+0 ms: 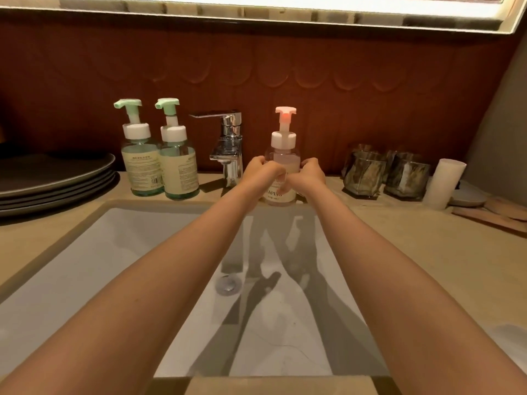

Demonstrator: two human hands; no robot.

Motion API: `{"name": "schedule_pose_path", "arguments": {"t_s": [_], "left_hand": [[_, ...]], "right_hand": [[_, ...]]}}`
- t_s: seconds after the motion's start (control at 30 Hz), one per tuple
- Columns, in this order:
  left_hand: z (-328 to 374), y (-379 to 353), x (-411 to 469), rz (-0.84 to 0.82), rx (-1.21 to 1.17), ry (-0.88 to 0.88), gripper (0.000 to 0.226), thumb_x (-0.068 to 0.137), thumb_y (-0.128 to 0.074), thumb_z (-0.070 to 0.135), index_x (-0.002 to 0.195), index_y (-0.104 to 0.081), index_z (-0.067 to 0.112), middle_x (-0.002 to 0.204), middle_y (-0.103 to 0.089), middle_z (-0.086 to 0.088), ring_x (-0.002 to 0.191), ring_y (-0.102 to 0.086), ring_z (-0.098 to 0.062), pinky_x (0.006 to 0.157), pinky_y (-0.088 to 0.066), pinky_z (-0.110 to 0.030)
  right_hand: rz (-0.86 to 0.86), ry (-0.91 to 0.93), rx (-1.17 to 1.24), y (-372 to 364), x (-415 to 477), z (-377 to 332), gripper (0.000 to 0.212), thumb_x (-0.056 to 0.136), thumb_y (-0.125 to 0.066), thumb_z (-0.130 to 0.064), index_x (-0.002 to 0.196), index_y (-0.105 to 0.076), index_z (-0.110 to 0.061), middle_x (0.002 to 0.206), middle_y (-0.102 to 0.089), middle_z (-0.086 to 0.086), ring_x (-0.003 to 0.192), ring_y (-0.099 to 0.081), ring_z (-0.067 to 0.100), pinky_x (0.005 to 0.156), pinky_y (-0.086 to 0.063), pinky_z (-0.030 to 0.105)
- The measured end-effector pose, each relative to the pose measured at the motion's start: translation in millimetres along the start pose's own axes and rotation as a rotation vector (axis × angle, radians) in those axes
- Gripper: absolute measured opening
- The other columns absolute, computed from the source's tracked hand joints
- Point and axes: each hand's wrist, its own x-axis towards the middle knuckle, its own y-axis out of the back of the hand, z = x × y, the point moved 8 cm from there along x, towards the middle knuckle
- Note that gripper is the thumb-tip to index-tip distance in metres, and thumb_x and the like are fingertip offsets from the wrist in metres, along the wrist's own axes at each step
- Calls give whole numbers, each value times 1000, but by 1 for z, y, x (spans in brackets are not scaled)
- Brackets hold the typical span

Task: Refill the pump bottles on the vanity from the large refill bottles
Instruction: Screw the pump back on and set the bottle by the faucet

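Covering the middle of the pink pump bottle (283,159), both hands hide most of its label; only the letters "APING" and a line of small print below them show, and the small print is too fine to read. The fill level behind the label and the hands cannot be judged. The bottle stands upright on the worktop (427,246) at the far rim of the sink (114,252), just right of the chrome faucet (228,146), with its pump head fitted and raised. The left hand (263,171) grips the bottle body from the left, and its fingers (276,170) are curled across the front. The right hand (310,173) grips from the right, its fingers (295,182) also curled round the body and meeting the left hand over the label. The thumbs lie on the far side and are not visible. Two green pump bottles (159,163) stand upright side by side and touching, left of the faucet; their label text is too blurred to read. A stack of grey plates (57,181) is cut off by the left edge. Right of the pink bottle, well apart from it, stand two dark drinking glasses (385,176) and a white cup (443,183). Further right, flat items are partly cut off by the frame and cannot be identified. Both forearms cross above the sink and cast shadows over the drain (228,285).
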Motion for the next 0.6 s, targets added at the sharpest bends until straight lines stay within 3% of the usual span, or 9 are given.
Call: {"name": "schedule_pose_path", "arguments": {"t_s": [0.17, 0.33, 0.53, 0.6], "left_hand": [[1, -4, 2, 6, 13, 15, 48, 79, -51, 0, 127, -48, 2, 117, -52, -6, 109, -46, -21, 82, -35, -34], [-5, -5, 0, 15, -42, 42, 33, 89, -47, 7, 121, -51, 9, 91, -49, 5, 96, -42, -14, 81, -31, -30], [3, -5, -3, 25, 6, 100, 38, 94, -41, 9, 131, -44, 4, 108, -45, -6, 96, -40, -14, 75, -35, -28], [5, -4, -7, 26, 39, 124, 39, 95, -40, 10, 134, -42, 4, 119, -48, -10, 99, -39, -15, 80, -33, -29]], "right_hand": [[44, 25, -19, -7, 10, 0, 72, 70, -80, -10, 127, -37, -8, 129, -51, 11, 119, -50, 27, 89, -46, 34], [73, 68, -21, -17, 13, 2, 75, 71, -80, -11, 134, -40, -10, 132, -51, 10, 120, -51, 27, 96, -45, 38], [89, 61, -107, -22, 11, -3, 61, 73, -79, -21, 126, -50, -11, 129, -51, 11, 113, -54, 27, 92, -46, 37], [72, 28, -143, -21, 7, -3, 63, 75, -78, -23, 128, -47, -9, 131, -47, 12, 115, -53, 27, 91, -46, 36]]}}
